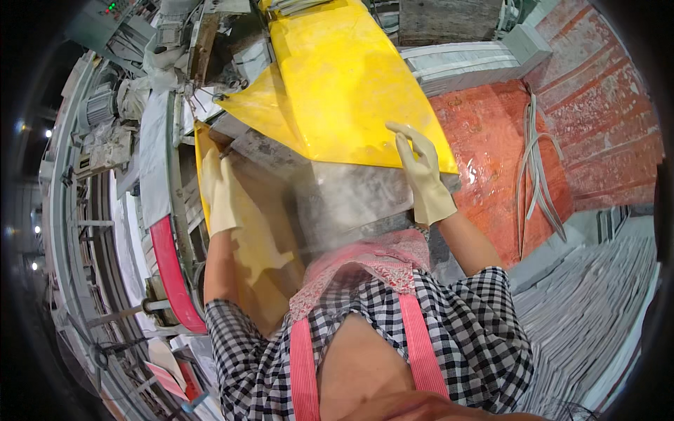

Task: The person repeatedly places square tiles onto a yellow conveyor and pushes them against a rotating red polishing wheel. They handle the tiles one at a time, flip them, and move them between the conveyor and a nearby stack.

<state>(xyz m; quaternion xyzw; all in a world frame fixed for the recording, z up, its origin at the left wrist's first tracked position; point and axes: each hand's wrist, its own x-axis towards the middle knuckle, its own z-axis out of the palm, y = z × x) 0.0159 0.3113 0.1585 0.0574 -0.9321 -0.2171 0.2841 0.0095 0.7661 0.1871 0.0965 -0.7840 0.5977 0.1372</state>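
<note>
Both my hands wear cream rubber gloves. My right hand [425, 168] is at the near right corner of a yellow sheet [351, 84], its fingers apart and slightly bent, with nothing in them. On the left, my left hand [221, 193] lies along the edge of a second yellow panel [260, 245], fingers stretched upward; part of them blends into the panel. Between my hands, below the yellow sheet's edge, is a grey surface [344, 200], smeared by motion or haze. A triangular yellow flap [270, 105] hangs off the sheet's left side.
Orange-red sheeting [484, 154] lies to my right, with loose grey straps [532, 168] on it. Stacked thin grey sheets [597, 295] fill the lower right. A wrapped grey stack [463, 63] stands behind. Machinery with a motor [102, 109] and a red curved guard [172, 274] runs along the left.
</note>
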